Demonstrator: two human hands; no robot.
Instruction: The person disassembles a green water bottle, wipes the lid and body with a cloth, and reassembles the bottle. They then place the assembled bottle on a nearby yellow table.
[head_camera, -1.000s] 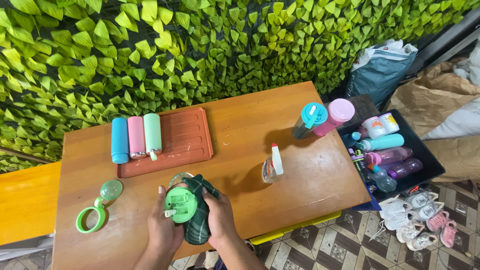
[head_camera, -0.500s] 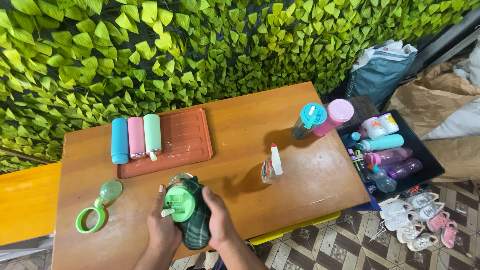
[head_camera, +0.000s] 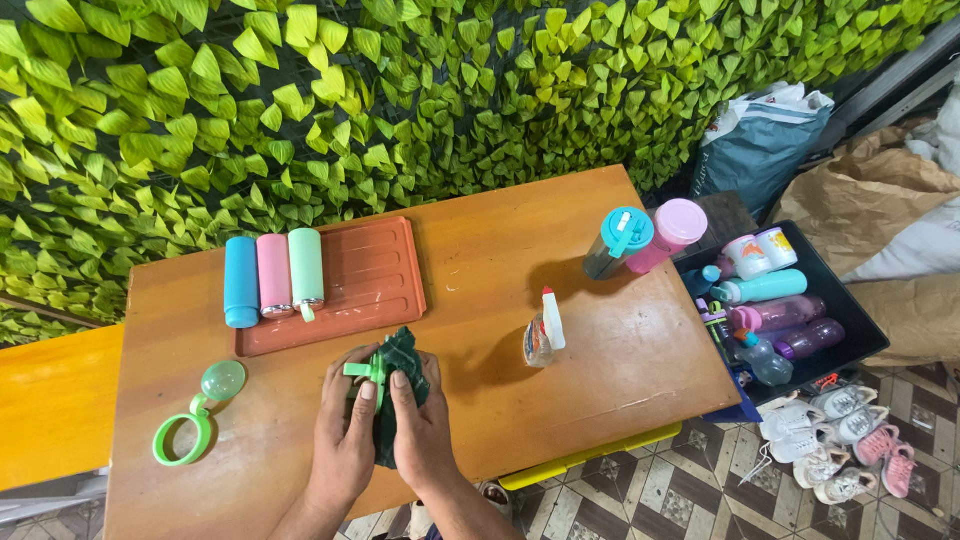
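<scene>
Head view | my left hand (head_camera: 345, 435) and right hand (head_camera: 422, 432) both closed around a dark green cloth (head_camera: 400, 365) bundled over a green bottle lid (head_camera: 366, 371), held just above the wooden table (head_camera: 520, 250) near its front edge | tray (head_camera: 375, 280) with three bottles (head_camera: 274, 276) behind; spray bottle (head_camera: 543, 330) to my right.

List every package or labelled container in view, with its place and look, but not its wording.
Small clear spray bottle with white trigger head: standing on the wooden table, right of the hands.
Two white printed tubs: at the far end of the dark crate.
Grey-blue plastic bag: against the leaf wall, bulging.
</scene>
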